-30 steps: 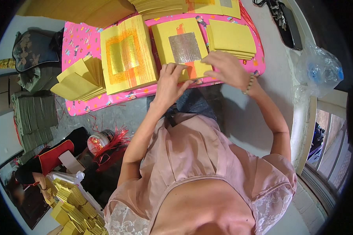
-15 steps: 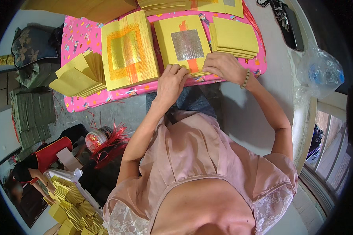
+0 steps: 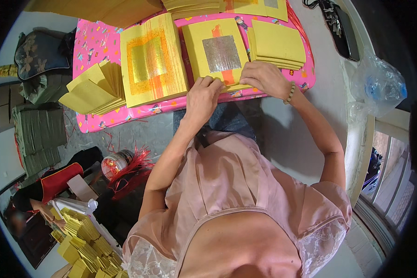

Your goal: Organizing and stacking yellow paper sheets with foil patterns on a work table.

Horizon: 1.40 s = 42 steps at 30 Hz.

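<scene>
While silver-patched paper [image 3: 221, 54] lies on the pink counter [image 3: 95, 46], left hand [image 3: 201, 98] and right hand [image 3: 267, 79] pinch its near edge, grips nearly closed.

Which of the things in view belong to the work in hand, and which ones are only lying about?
In the work:
silver-patched yellow paper, with the left hand and right hand at its near edge
probably the gold-patched yellow paper stack and plain yellow paper pile beside it

Seemingly just lying about:
dark flowered cushion
clear plastic bag

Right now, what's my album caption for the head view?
Left hand and right hand touch the near edge of silver-patched yellow paper.
</scene>
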{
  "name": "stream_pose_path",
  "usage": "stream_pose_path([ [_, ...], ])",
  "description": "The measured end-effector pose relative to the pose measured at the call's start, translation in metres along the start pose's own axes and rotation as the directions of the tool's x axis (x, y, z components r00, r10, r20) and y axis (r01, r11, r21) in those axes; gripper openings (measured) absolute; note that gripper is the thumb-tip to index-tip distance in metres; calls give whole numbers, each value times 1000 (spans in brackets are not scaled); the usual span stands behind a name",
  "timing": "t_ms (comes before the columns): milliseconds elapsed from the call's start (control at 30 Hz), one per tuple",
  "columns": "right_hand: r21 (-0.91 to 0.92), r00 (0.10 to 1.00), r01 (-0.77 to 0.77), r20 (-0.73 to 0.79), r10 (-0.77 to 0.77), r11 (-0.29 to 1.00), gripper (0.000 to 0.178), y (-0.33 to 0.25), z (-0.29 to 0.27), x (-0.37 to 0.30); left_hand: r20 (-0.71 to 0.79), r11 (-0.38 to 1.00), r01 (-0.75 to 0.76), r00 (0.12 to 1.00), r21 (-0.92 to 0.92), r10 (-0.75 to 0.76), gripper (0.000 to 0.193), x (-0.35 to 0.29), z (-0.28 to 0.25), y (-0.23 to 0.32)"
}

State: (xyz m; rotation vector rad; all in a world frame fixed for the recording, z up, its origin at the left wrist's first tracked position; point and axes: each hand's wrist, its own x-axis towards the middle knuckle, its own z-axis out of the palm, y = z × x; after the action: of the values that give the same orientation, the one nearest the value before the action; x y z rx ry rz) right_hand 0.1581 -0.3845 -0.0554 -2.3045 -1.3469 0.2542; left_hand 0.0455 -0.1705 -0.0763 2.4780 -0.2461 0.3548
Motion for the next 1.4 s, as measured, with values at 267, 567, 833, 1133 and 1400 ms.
stream_pose_path([
  [267, 23, 999, -4, -37, 5, 1000, 22, 1, 2, -1, 1, 999, 16, 1000, 27, -16, 9, 0, 2, -1],
  [567, -1, 998, 30, -64, -30, 1000, 17, -2, 4, -3, -28, 997, -75, 997, 27, 76, 14, -6, 4, -5],
  [833, -64, 993, 79, -83, -84, 995, 24, -7, 3, -6, -44, 994, -103, 994, 34, 104, 15, -8, 6, -8],
  [1133, -83, 996, 67, -55, -71, 994, 22, -8, 3, -3, -11, 994, -88, 996, 57, 89, 15, -6, 5, -8],
  [1400, -95, 994, 81, -68, -87, 992, 21, 0, 7, -4, 3, 994, -90, 996, 58, 90, 19, -3, 2, -3],
])
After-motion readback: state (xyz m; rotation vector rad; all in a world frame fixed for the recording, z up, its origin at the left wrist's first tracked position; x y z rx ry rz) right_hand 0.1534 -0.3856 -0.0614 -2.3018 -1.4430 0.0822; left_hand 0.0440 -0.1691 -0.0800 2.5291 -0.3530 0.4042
